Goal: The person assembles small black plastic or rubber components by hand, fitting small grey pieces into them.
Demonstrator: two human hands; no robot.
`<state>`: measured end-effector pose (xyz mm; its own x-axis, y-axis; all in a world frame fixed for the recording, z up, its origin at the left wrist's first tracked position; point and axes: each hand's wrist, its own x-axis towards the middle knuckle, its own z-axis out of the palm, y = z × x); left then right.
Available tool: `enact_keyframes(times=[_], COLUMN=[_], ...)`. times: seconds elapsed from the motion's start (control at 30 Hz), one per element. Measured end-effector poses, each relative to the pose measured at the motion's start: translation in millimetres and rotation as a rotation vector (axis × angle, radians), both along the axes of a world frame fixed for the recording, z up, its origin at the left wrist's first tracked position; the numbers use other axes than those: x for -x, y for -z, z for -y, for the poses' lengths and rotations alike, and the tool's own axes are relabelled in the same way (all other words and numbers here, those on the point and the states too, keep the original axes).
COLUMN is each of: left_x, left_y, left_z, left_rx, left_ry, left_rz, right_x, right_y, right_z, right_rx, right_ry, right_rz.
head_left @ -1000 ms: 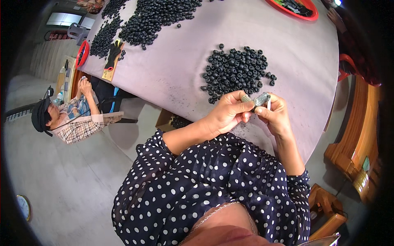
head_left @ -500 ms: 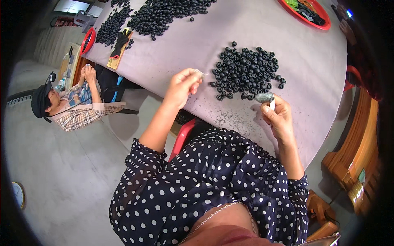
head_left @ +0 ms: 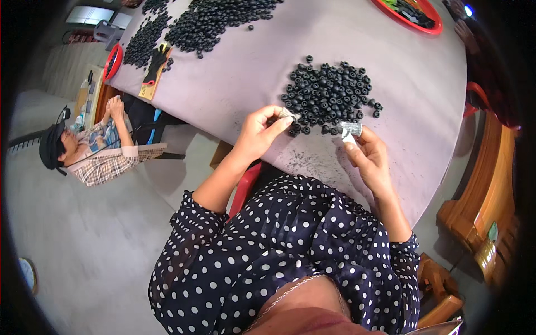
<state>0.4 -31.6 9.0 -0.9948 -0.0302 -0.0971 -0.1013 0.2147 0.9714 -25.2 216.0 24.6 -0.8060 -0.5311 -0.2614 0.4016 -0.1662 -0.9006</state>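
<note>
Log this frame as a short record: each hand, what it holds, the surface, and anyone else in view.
left hand: pinching a small pale piece at the near edge of the pile
right hand: holding a small silvery part
pile: black ring-shaped pieces, between the hands and beyond
surface: grey table; red tray at the far edge
other person: seated at left, plaid shirt, dark cap

Near you, your blouse [head_left: 290,240] is navy with white dots; black rings [head_left: 329,92] lie on the pale mauve table [head_left: 234,84], far right a red tray [head_left: 410,14].
</note>
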Motion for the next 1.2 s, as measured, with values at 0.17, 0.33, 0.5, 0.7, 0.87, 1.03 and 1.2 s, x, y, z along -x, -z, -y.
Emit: enact_keyframes(times=[0.17, 0.33, 0.5, 0.7, 0.87, 1.03, 1.2], left_x=[0.4, 11.1, 15.8, 17.6, 14.9, 12.4, 11.1], left_y=[-7.5, -0.9, -7.7, -5.7, -10.6, -7.8, -7.2], left_z=[-46.1, -75.7, -82.9, -79.9, -81.3, -77.5, -80.4], left_rx=[-0.582, -0.947, -0.969, -0.988, -0.952, -1.01, -0.969], left_ry=[0.164, -0.002, -0.071, -0.105, -0.093, -0.027, -0.039], left_rz=[0.353, 0.457, 0.451, 0.407, 0.398, 0.374, 0.371], right_x=[-4.0, -6.0, -1.9, -0.2, 1.9, 1.0, 0.6], right_y=[6.8, 11.6, 14.4, 11.8, 10.3, 9.1, 7.4], right_z=[4.7, 4.8, -3.6, 0.1, -5.7, -3.0, -3.2], right_rx=[0.02, -0.066, -0.041, 0.045, 0.111, 0.144, 0.165], right_ry=[0.06, 0.167, 0.132, 0.149, 0.074, 0.083, 0.084], right_rz=[-0.258, -0.221, -0.242, -0.231, -0.067, -0.036, 0.011])
